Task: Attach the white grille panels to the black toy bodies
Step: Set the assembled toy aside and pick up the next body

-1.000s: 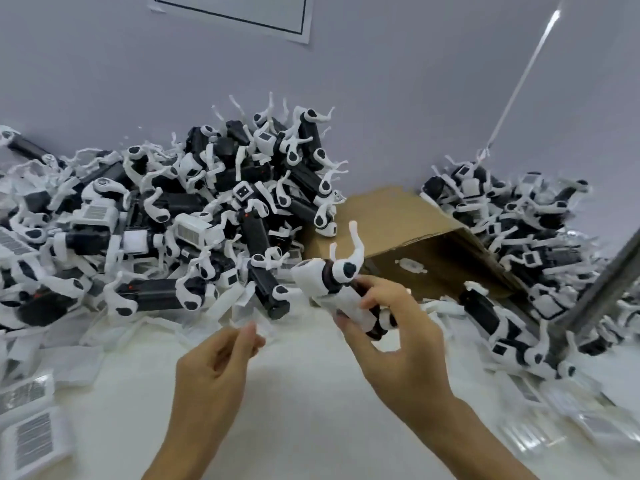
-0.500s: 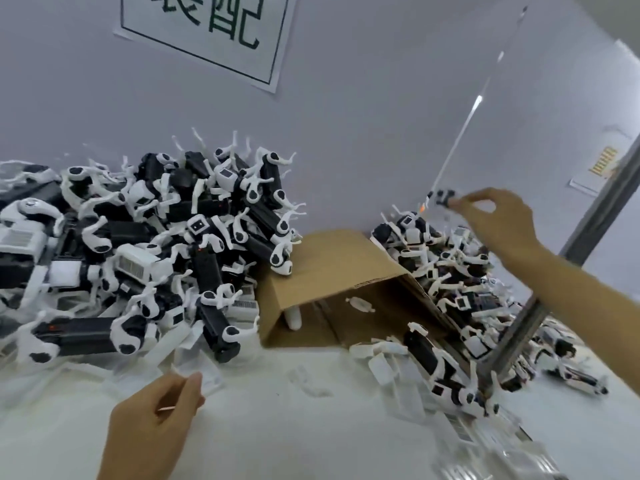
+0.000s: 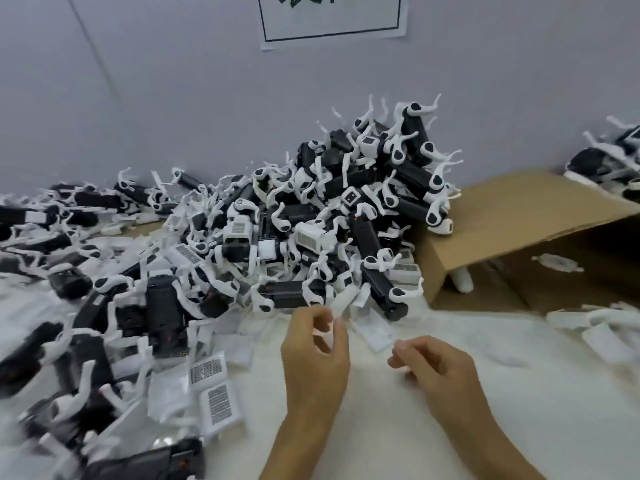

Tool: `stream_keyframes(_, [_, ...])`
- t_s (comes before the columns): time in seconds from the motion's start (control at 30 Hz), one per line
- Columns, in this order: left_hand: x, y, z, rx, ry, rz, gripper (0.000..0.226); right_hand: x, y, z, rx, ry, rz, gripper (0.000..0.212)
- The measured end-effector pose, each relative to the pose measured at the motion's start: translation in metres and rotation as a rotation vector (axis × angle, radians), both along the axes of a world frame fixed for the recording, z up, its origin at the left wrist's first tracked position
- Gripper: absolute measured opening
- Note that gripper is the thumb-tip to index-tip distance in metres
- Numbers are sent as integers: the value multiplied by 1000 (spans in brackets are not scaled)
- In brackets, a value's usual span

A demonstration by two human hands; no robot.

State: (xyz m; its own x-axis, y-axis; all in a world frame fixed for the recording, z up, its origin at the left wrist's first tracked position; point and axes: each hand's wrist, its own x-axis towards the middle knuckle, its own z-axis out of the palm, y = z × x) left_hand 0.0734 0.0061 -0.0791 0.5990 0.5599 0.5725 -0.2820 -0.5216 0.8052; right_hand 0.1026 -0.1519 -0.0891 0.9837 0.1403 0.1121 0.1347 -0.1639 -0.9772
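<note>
left hand (image 3: 317, 353): pinches white piece (image 3: 329, 329) | right hand (image 3: 438, 367): curled, empty

Matt black plastic toy bodies (image 3: 363, 209); brown cardboard box (image 3: 512, 216)

The heaped toy bodies (image 3: 367, 237) are black with white curved limbs, some marked with small red spots. The grille panels (image 3: 218, 403) at near left are white with dark striped slots. At right the cardboard box (image 3: 519, 216) is plain brown; the table (image 3: 398, 427) is white, the far wall (image 3: 173, 98) pale lilac-grey.
</note>
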Motion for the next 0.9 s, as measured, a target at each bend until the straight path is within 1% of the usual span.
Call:
stream_keyframes(0.03, [2,9,1,119,-62,104,24,2,-2,-1,24,15,17,24])
stream_keyframes(0.07, [6,20,1,222,-79,199,35,3,-3,-1,73,34,15,24])
stream_keyframes(0.1, [11,31,0,297,-25,258,51,6,-4,-4,127,45,1,25])
stream_keyframes(0.13, [18,40,0,352,115,277,67,9,-3,-4,175,58,-17,26])
stream_keyframes(0.17, [22,44,-1,397,297,277,81,11,-1,-6,199,65,-30,27])
stream_keyframes(0.2, [26,45,-4,429,440,263,88,12,0,-7,202,68,-36,26])
stream_keyframes(0.23, [29,43,-8,428,493,247,89,14,1,-9,196,65,-33,24])
stream_keyframes(0.27, [32,41,-9,421,490,252,84,14,2,-10,193,65,-27,22])
stream_keyframes(0.33, [34,40,-8,424,447,295,66,15,2,-11,198,70,-26,20])
stream_keyframes(0.37, [33,41,-6,456,447,301,57,15,2,-12,201,69,-29,20])
stream_keyframes(0.43, [31,41,-4,524,433,243,41,15,0,-10,207,75,-29,21])
stream_keyframes(0.47, [28,39,-4,515,396,196,32,14,0,-9,208,84,-33,22])
stream_keyframes(0.5, [24,34,-2,469,328,145,26,13,0,-8,206,83,-42,22])
stream_keyframes(0.53, [18,27,2,383,237,97,27,11,1,-6,220,78,-58,20])
stream_keyframes(0.57, [13,19,7,245,146,39,31,10,1,-5,241,52,-86,12])
stream_keyframes(0.6, [8,10,15,63,70,-37,35,7,2,-3,273,19,-109,5])
stream_keyframes(0.67, [1,-7,29,-336,-40,-215,34,1,-1,0,260,-90,-123,44])
stream_keyframes(0.7, [-1,-12,32,-505,-56,-277,33,-1,-3,1,238,-159,-104,58])
stream_keyframes(0.73, [-2,-16,31,-654,-35,-344,37,-5,-3,2,213,-225,-63,67])
stream_keyframes(0.77, [-3,-21,30,-777,-1,-419,46,-9,-3,3,180,-282,-18,72])
stream_keyframes(0.8, [-6,-26,28,-871,41,-491,55,-12,-2,3,156,-323,17,74])
stream_keyframes(0.83, [-9,-30,25,-937,87,-552,57,-15,-2,3,137,-357,45,72])
stream_keyframes(0.9, [-14,-36,19,-985,174,-648,48,-18,-1,4,128,-417,82,63])
